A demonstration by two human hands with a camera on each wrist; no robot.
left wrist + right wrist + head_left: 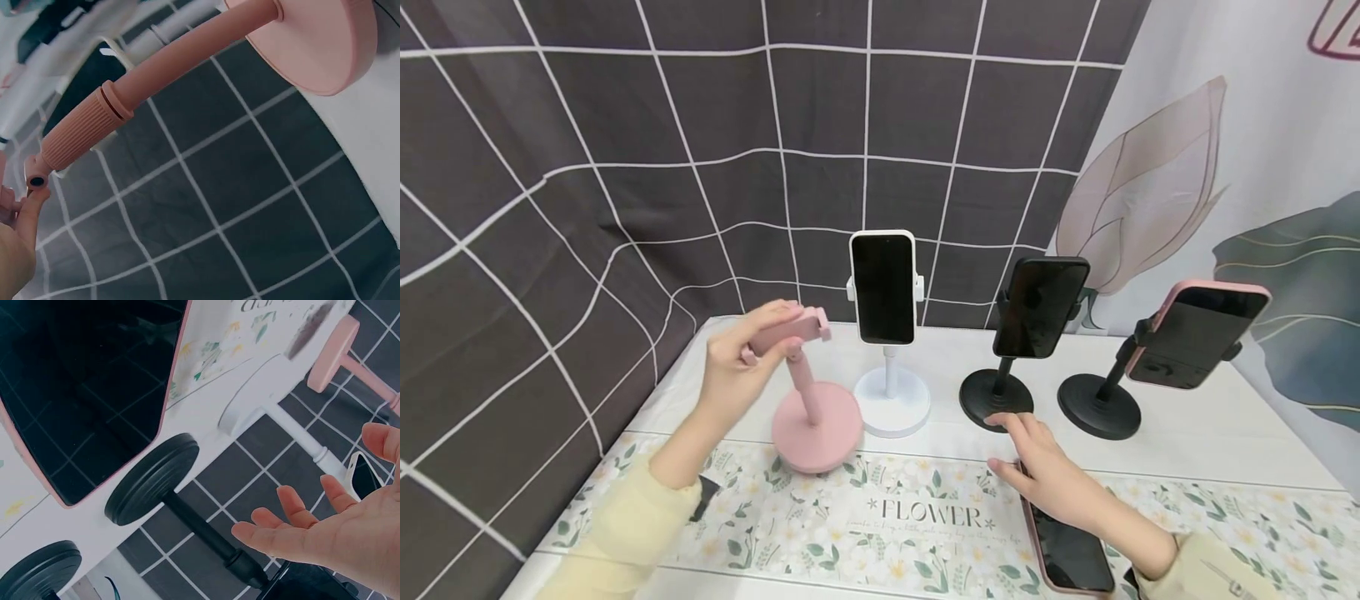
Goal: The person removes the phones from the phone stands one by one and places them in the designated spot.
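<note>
In the head view my left hand point(733, 358) pinches the holder at the top of a pink phone stand point(816, 429), thumb in front and fingers over the upper edge. No phone sits in that holder. The stand's ribbed neck point(84, 131) and round base point(319, 44) show in the left wrist view. My right hand point(1052, 475), fingers apart and loosely bent, hovers over a pink-edged phone point(1071, 554) that lies screen up on the floral mat. The right wrist view shows nothing in that hand point(337, 531).
Behind stand a white stand point(891, 408) with a white-framed phone point(883, 287), a black stand point(996, 396) with a black phone point(1041, 308), and another black stand point(1097, 408) with a pink-cased phone point(1195, 333). A dark checked cloth point(820, 108) hangs at the back.
</note>
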